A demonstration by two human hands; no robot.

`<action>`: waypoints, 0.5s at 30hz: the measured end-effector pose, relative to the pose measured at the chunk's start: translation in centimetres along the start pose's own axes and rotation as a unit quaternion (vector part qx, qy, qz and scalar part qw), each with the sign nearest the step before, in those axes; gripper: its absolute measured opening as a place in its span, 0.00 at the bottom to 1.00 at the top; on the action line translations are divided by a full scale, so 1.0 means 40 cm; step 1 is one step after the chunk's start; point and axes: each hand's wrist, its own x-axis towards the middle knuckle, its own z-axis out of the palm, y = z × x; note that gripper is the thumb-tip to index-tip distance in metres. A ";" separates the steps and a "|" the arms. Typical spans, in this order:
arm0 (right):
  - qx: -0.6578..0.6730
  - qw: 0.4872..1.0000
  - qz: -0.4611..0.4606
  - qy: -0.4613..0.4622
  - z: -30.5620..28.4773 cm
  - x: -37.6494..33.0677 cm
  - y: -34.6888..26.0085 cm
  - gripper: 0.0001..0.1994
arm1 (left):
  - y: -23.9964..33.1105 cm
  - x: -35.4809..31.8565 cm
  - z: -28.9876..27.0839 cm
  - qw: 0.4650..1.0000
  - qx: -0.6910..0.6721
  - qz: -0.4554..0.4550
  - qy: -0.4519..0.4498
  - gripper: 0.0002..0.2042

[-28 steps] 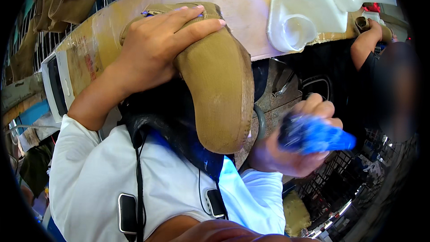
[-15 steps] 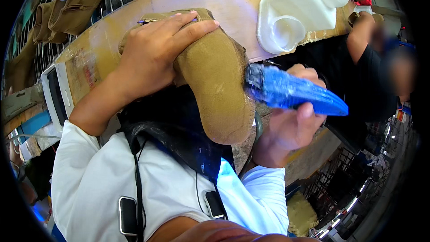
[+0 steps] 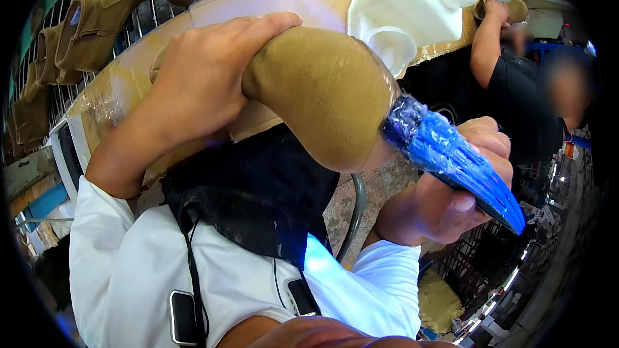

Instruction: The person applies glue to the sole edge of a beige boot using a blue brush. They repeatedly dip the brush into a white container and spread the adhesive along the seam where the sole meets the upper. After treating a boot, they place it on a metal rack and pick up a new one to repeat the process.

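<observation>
My left hand (image 3: 209,67) is wrapped over the upper part of a tan suede boot (image 3: 322,93), its toe pointing down and toward me. In my right hand (image 3: 467,180) is a blue brush (image 3: 458,154), its handle coated with shiny, glue-like residue. The dark, clumped bristle end touches the boot's lower edge on the right side. Most of the boot's shaft is hidden behind my left hand, and its sole faces away from view.
A white cut-open plastic jug (image 3: 412,9) rests on the cardboard-covered bench (image 3: 284,0). Several tan boots (image 3: 103,26) sit on a wire rack at the far left. At right, a co-worker in black (image 3: 525,90) holds another tan shoe (image 3: 516,11). A curved metal bar (image 3: 354,219) stands below the boot.
The boot has tilted, showing more of its rounded toe, and its toe end has risen. My right hand and the brush have shifted right and down, the brush now slanting more steeply.
</observation>
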 end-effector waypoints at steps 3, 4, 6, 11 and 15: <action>-0.059 0.997 -0.047 -0.023 -0.008 0.032 0.006 0.21 | -0.005 0.021 -0.012 1.000 -0.008 -0.002 -0.007 0.29; -0.071 0.995 -0.060 -0.026 -0.010 0.042 0.009 0.22 | -0.007 0.029 -0.016 1.000 -0.012 0.003 -0.006 0.30; -0.107 0.990 -0.085 -0.028 -0.010 0.056 0.018 0.23 | -0.013 0.045 -0.026 1.000 -0.018 0.002 -0.010 0.31; -0.140 0.985 -0.098 -0.018 -0.005 0.065 0.050 0.23 | -0.025 0.089 -0.047 0.999 -0.043 -0.003 -0.029 0.31; -0.120 0.991 -0.064 0.008 -0.023 0.051 0.090 0.19 | -0.033 0.107 -0.049 0.996 -0.067 -0.013 -0.053 0.32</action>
